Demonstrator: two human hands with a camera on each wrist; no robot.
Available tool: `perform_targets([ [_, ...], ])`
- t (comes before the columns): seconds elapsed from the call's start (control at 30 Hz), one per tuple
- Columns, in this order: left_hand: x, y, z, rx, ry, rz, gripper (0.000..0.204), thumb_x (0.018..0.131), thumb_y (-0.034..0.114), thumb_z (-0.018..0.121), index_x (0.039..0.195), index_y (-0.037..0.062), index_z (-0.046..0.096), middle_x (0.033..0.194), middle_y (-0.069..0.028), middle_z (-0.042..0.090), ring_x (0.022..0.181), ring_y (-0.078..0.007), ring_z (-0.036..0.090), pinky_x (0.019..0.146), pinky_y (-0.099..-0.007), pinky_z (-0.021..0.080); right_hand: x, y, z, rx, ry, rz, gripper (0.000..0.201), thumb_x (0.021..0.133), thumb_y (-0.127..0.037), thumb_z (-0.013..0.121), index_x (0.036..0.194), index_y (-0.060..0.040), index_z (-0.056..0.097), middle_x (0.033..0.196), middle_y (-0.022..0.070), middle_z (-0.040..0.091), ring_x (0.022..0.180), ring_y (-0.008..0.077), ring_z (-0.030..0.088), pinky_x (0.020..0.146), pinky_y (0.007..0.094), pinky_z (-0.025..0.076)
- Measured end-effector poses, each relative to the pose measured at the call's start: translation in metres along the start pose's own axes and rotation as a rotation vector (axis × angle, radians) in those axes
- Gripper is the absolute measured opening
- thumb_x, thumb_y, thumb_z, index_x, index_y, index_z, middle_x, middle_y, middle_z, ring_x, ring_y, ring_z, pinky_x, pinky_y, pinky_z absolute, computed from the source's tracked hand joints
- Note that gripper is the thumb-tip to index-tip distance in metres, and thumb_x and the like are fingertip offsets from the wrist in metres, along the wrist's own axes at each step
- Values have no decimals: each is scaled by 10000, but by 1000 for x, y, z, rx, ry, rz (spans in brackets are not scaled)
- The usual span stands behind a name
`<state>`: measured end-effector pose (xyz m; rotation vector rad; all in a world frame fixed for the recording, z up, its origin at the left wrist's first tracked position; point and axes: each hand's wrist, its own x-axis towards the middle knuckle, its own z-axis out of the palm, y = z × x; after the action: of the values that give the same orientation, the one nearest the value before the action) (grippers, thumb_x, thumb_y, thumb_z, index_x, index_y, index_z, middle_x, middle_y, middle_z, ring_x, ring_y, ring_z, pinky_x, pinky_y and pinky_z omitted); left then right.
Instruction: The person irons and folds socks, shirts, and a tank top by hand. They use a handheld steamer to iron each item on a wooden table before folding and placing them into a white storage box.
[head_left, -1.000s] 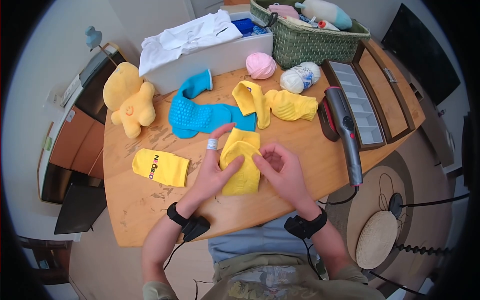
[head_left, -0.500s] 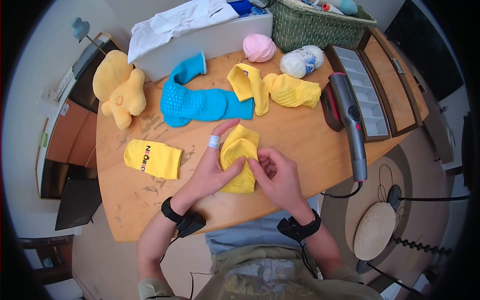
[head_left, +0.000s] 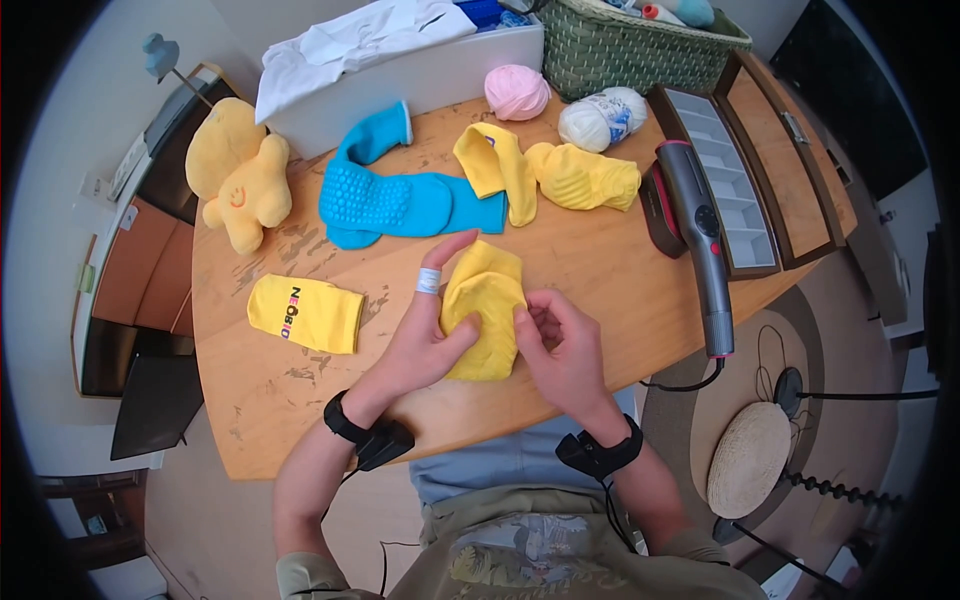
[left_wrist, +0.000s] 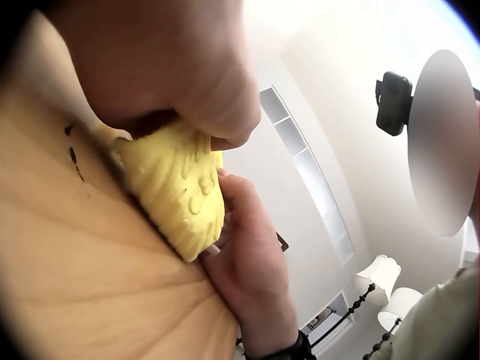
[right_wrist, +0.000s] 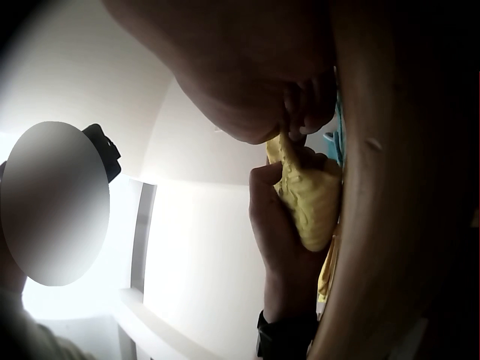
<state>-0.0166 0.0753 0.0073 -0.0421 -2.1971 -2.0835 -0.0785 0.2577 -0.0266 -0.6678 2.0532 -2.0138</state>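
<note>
A folded yellow sock (head_left: 483,310) with raised grip dots lies on the wooden table (head_left: 300,400) in front of me. My left hand (head_left: 425,335) holds its left edge, thumb pressed on top and a bandaged index finger stretched out. My right hand (head_left: 555,345) pinches the sock's right edge with curled fingers. In the left wrist view the yellow sock (left_wrist: 180,199) is squeezed between both hands. In the right wrist view the yellow sock (right_wrist: 311,202) sits under my fingertips.
Another yellow sock (head_left: 305,312) with lettering lies to the left. Blue socks (head_left: 395,200), more yellow socks (head_left: 545,178), a yellow plush toy (head_left: 238,185), yarn balls (head_left: 518,92), a hair tool (head_left: 695,240), a compartment tray (head_left: 730,195) and a green basket (head_left: 640,45) fill the far side.
Both hands have tightened on the yellow sock; the right hand moved in from beside it and now pinches its right edge. The sock is bunched a little narrower.
</note>
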Motion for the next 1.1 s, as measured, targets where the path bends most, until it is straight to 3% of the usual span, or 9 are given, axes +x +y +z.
perform_targets([
  [0.1, -1, -1, -2, -102, 45, -7, 873, 933, -58, 581, 1673, 108, 150, 1590, -117, 386, 1344, -177, 539, 1105, -330, 455, 1, -4, -1, -26, 33, -48, 162, 988, -100, 724, 1090, 11, 664, 837, 41, 706, 713, 80, 666, 627, 247, 528],
  [0.27, 2, 8, -11, -416, 165, -34, 907, 911, -70, 608, 1683, 90, 161, 1622, -79, 431, 1348, -175, 576, 1114, -329, 476, 7, -21, -1, -224, -86, -315, 233, 920, -61, 759, 1113, 8, 648, 1005, 112, 708, 940, 248, 697, 821, 347, 556],
  [0.4, 0, 3, -16, -536, 36, 88, 833, 913, -48, 657, 1646, 36, 271, 1488, -105, 585, 1324, -189, 612, 1112, -339, 496, 11, -15, -2, -268, -198, -451, 295, 833, 8, 758, 1108, -11, 650, 1068, 150, 688, 1071, 368, 651, 928, 418, 536],
  [0.5, -6, 26, -23, -346, -82, 23, 800, 926, -24, 674, 1633, 34, 305, 1437, -126, 632, 1336, -197, 602, 1112, -342, 503, 4, -10, -8, -200, -54, -318, 325, 777, 69, 716, 1081, -34, 666, 1072, 145, 695, 1082, 361, 655, 949, 422, 532],
  [0.6, 6, 8, -48, -86, -231, 297, 586, 930, 4, 685, 1492, 15, 519, 1413, -122, 659, 1325, -221, 618, 1125, -403, 481, 7, -14, -20, -354, 93, -471, 344, 737, 119, 669, 1044, -37, 675, 1087, 138, 705, 1094, 363, 659, 957, 433, 534],
  [0.7, 7, 16, -51, 31, -296, 240, 485, 898, -108, 541, 1354, 17, 649, 1254, -121, 743, 1306, -251, 626, 1131, -439, 452, 9, -11, -38, -537, 110, -511, 383, 722, 124, 630, 1066, -33, 695, 1161, 135, 704, 1194, 378, 627, 1035, 474, 500],
  [0.77, 4, 18, -60, 139, -240, -8, 505, 891, -136, 485, 1337, 21, 664, 1189, -124, 765, 1304, -256, 623, 1124, -428, 457, 6, -9, -54, -728, 15, -489, 416, 751, 99, 627, 1135, -39, 706, 1244, 140, 687, 1295, 396, 568, 1114, 524, 439],
  [0.9, -1, 14, -51, 255, -73, -116, 398, 942, -55, 572, 1314, 31, 680, 1350, -148, 683, 1396, -306, 548, 1122, -450, 460, -5, -17, -66, -873, -147, -394, 456, 830, 38, 627, 1266, -69, 710, 1400, 150, 635, 1461, 422, 428, 1227, 615, 293],
  [1.1, -2, 17, -19, 662, -307, 341, 432, 954, 62, 689, 1384, 61, 646, 1438, -132, 621, 1416, -343, 517, 1188, -504, 420, -14, -13, -71, -802, -150, -416, 372, 909, -35, 651, 1277, -22, 698, 1428, 149, 628, 1458, 429, 449, 1233, 626, 273],
])
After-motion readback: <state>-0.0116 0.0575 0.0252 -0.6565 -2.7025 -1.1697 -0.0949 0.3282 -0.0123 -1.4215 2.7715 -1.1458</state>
